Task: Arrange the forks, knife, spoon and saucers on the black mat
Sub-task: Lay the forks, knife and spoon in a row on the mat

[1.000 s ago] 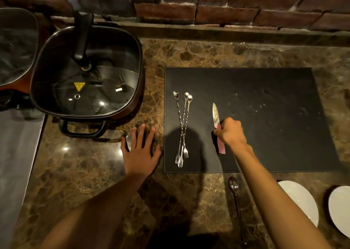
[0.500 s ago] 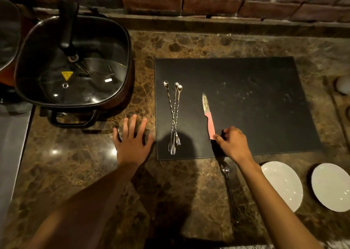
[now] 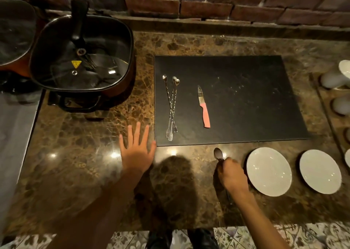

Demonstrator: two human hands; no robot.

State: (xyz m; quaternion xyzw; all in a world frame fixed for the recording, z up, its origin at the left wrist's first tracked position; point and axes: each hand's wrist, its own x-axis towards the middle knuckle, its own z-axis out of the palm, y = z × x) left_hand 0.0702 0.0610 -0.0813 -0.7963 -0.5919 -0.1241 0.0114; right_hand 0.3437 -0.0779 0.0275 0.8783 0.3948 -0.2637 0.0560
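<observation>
The black mat (image 3: 246, 101) lies on the marble counter. On its left part lie three long twisted forks (image 3: 171, 108) in a loose bundle, tines toward me. To their right rests a pink-handled knife (image 3: 203, 107), blade pointing away. The spoon (image 3: 218, 154) lies on the counter just below the mat's front edge; my right hand (image 3: 232, 175) is closed over its handle, the bowl sticking out. Two white saucers (image 3: 269, 171) (image 3: 320, 171) sit on the counter to the right of that hand. My left hand (image 3: 137, 151) rests flat with spread fingers beside the mat's front left corner.
A square electric pot with a glass lid (image 3: 81, 55) stands at the left back. A brick wall (image 3: 208, 4) and ledge run behind. White rounded objects (image 3: 339, 78) sit in a holder at the far right. The counter's front edge (image 3: 170, 229) is near my feet.
My right hand let go of the knife, left on the mat, and moved back toward me onto the spoon's handle. My left hand stayed flat by the mat's corner.
</observation>
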